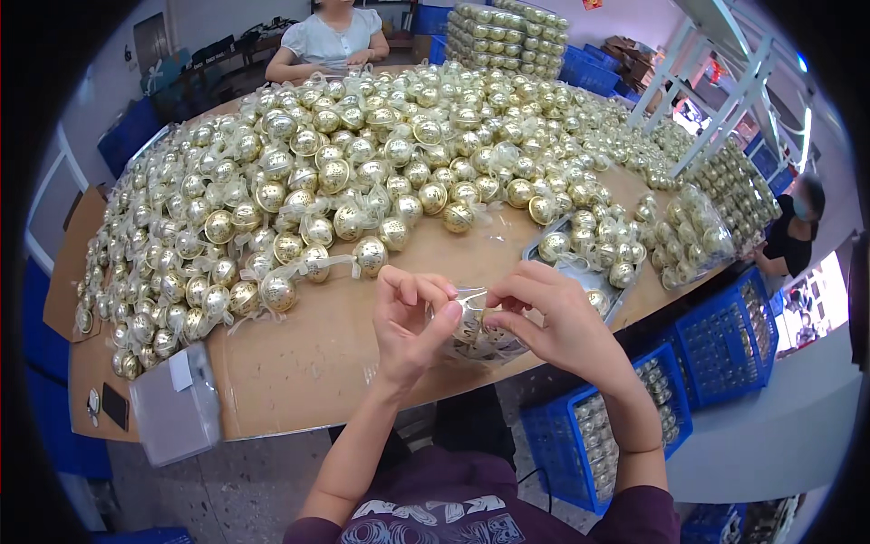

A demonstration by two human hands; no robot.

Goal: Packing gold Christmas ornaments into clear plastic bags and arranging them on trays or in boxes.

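Near the table's front edge, a clear plastic bag with gold balls inside is between my two hands. My left hand pinches the upper left of the bag between thumb and fingers. At the bag's upper right, my right hand is closed in a pinch on its edge. The fingers partly hide the bag's mouth. Just beyond my hands lies a large heap of gold ball ornaments with pale sheer ribbons. A grey metal tray holding more of these balls sits right of my right hand.
Flat clear bags and a dark phone lie at the table's front left. Filled packs are stacked at the back. Blue crates full of balls stand on the floor at right. A person sits across the table; another is at right.
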